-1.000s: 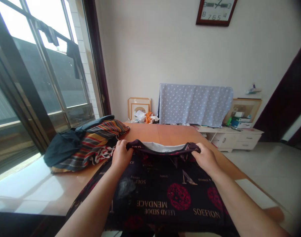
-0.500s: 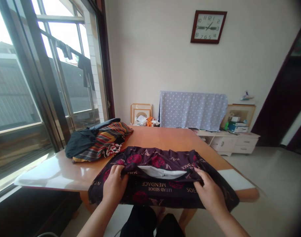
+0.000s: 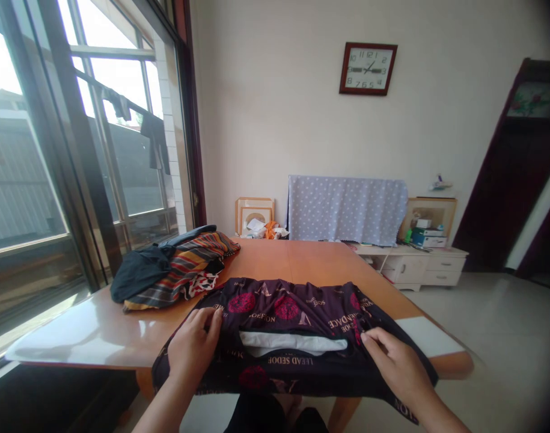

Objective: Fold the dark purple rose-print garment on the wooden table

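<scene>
A dark purple garment, printed with red rosettes and gold lettering, lies flat on the near edge of the wooden worktop, with its lower part hanging over that edge. Its upper layer is folded back, and a strip of white lining shows through the opening. The left hand rests on the fabric at the opening, its fingers curled closed over the folded edge. The right hand is at the other end of the opening, its fingers pinching the cloth.

Just left of the garment, a heap of striped cloth and a black garment sit on the worktop. Beyond it, a polka-dot cloth hangs above a white low cabinet, below a wall clock.
</scene>
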The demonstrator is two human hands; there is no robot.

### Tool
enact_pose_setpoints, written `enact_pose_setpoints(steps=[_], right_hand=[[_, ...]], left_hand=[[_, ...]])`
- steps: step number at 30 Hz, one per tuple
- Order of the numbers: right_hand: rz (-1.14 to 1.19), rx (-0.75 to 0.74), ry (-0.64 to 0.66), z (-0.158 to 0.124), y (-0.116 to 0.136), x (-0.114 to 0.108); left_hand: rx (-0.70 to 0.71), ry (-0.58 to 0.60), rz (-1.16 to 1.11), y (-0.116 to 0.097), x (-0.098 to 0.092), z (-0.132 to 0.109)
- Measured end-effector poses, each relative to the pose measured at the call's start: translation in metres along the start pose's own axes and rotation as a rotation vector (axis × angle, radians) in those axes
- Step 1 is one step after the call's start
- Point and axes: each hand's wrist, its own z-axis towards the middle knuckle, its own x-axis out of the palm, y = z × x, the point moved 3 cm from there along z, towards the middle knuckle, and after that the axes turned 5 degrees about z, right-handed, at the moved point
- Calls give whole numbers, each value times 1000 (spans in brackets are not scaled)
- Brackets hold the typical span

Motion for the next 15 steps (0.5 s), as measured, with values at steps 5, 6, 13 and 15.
enact_pose_setpoints(steps=[5, 6, 13, 15], right_hand=[[166, 92, -65, 51, -24, -4], [198, 120, -75, 63, -32, -4], [272, 291, -71, 141, -86, 8], [240, 304, -59, 160, -92, 12]], left_hand=[[-7, -9, 47, 8, 18, 59], [1, 4, 52, 9, 22, 71], [33, 217, 72, 16, 82, 140], [50, 286, 94, 17, 100, 152]])
